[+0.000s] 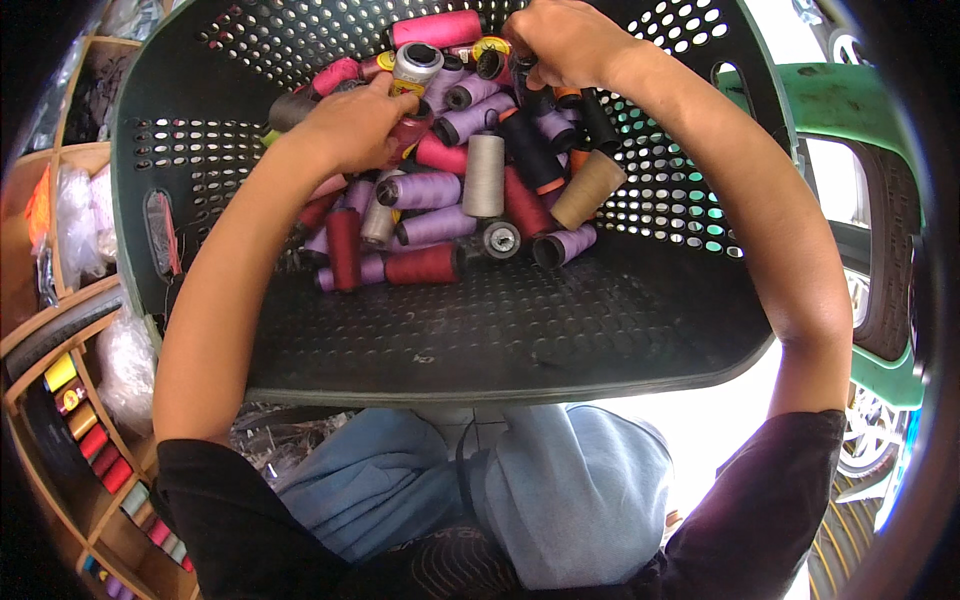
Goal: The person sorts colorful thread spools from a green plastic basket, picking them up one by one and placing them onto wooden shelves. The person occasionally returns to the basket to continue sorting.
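Basket (640,320): black and perforated, it holds a heap of thread spools (430,188) under and around our hands.
Left hand (360,125): half curled over the heap, just beside a silver-topped spool (417,66) and a maroon spool (412,130); we cannot tell whether it grips either.
Right hand (568,42): bent narrow, fingertips partly hidden among dark spools (540,102); we cannot tell what it holds.
Between our hands: a pink spool (437,30) lies on its side.
Nearer us than the right hand: a tilted navy spool (530,150) with an orange rim, beside a tan spool (590,190).
Nearer us than the left hand: a red spool (344,250).
Well left of the left hand: wooden shelving (85,155).
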The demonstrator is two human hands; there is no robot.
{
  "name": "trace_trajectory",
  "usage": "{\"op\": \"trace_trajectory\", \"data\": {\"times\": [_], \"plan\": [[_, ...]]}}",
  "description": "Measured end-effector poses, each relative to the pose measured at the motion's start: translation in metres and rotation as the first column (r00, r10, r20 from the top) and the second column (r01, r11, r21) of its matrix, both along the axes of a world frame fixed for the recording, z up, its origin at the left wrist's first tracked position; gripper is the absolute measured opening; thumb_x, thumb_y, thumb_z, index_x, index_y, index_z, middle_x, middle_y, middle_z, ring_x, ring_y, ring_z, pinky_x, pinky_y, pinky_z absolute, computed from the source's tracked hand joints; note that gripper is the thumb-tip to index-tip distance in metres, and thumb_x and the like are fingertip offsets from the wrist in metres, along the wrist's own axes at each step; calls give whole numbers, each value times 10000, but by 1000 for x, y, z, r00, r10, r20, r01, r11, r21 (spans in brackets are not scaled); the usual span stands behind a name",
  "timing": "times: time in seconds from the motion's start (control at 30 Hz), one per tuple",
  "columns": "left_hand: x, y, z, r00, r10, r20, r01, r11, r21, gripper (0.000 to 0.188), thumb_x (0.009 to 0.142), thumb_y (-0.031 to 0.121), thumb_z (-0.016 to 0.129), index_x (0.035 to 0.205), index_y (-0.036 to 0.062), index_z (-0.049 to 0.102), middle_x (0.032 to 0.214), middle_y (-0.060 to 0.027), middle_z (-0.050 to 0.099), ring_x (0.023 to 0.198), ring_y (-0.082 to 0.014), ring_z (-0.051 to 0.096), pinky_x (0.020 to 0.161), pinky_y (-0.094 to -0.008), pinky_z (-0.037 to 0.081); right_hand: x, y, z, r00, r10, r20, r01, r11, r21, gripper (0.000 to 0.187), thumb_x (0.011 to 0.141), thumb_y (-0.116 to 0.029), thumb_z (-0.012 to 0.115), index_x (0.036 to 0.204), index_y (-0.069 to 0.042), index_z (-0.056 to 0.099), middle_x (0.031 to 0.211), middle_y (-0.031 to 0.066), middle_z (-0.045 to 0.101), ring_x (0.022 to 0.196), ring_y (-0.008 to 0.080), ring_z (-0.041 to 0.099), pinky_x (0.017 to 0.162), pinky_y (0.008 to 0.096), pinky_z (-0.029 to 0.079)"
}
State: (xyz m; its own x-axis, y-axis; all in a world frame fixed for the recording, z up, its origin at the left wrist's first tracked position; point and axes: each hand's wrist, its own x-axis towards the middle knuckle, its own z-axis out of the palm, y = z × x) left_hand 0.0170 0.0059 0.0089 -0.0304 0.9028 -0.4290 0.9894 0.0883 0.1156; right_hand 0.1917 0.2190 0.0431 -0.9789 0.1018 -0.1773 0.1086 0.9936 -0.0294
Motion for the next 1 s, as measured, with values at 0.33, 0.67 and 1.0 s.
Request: {"op": "trace_trajectory", "data": {"times": [0.33,0.67,1.0], "plan": [[-27,-3,10,986,159,46,-160,987,28,447,842,269,774,1172,47,569,1089,-153,670,1043,-385,661,887,-484,528,2,16,12,986,-144,-80,145,989,7,278,770,-327,795,877,-73,761,839,187,738,871,378,728,804,462,585],[-30,-4,7,999,-2,40,3,1000,-26,581,807,177,768,1346,88,569,1304,-176,586,1216,-367,605,1001,-468,515,-3,30,19,964,-246,-101,256,961,105,235,736,-258,807,831,-49,753,812,210,723,859,383,725,794,473,579],[-38,5,42,953,22,302,-75,983,168,430,798,184,772,1135,0,579,1084,-225,678,1096,-399,643,949,-452,502,-3,28,27,941,-289,-178,301,952,45,279,758,-287,807,825,-25,742,796,241,705,850,410,719,769,479,574]]}}
